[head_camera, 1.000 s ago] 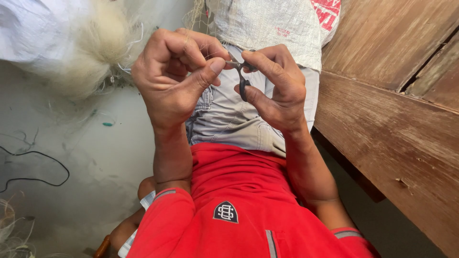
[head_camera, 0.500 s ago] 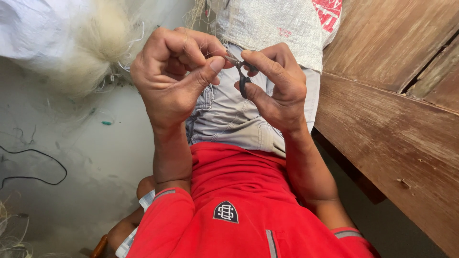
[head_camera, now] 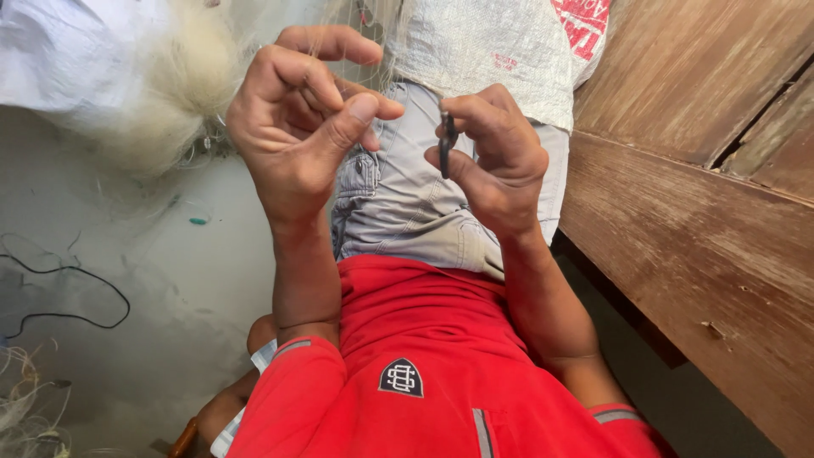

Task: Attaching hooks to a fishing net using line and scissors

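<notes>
My left hand is raised in front of me with fingers curled and the thumb pressed toward the fingertips, pinching something too thin to make out, perhaps a fine thread. A short gap away, my right hand grips a small dark tool, held upright between thumb and fingers. Both hands hover above my lap, over grey shorts and a red shirt. A mass of pale fine netting hangs just behind my left hand.
A white woven sack lies across my knees. A wooden plank wall runs along the right. On the grey concrete floor at left lie a black cord and loose pale line.
My hands, touching around the dark tool before, have drawn apart. The left hand moved left and opened a gap; the right hand keeps the tool.
</notes>
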